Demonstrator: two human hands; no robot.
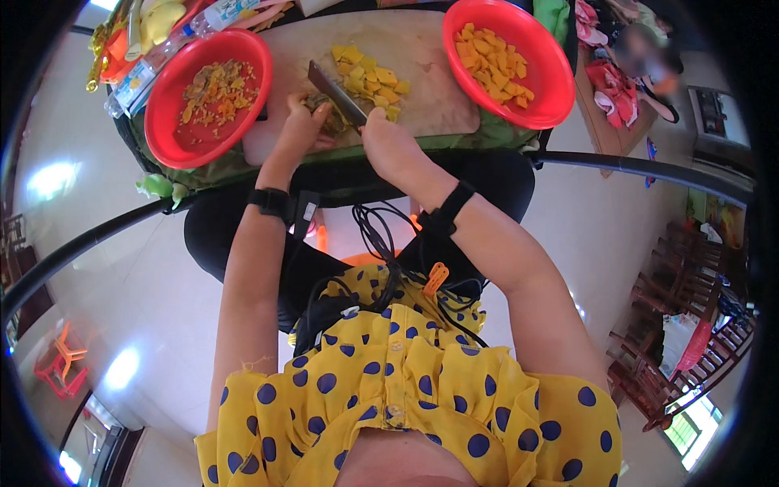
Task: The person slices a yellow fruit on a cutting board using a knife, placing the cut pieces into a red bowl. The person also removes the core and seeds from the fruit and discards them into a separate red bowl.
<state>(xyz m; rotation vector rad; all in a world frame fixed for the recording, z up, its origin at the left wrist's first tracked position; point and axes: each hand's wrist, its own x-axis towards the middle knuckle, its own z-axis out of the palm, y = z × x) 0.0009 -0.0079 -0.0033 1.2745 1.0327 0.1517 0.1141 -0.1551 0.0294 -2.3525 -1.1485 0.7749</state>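
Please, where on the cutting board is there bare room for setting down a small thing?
The cutting board is bare between the yellow pieces and the right red bowl, and between the left red bowl and the knife. The middle is crowded: left hand, right hand, knife and yellow pieces are close together.

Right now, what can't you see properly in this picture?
Head view:
- Knife: handle hidden in the right hand.
- Greenish piece: partly covered by the left hand.
- Orange thing between the knees: partly covered by the spotted shirt.
- Person, upper right: blurred.
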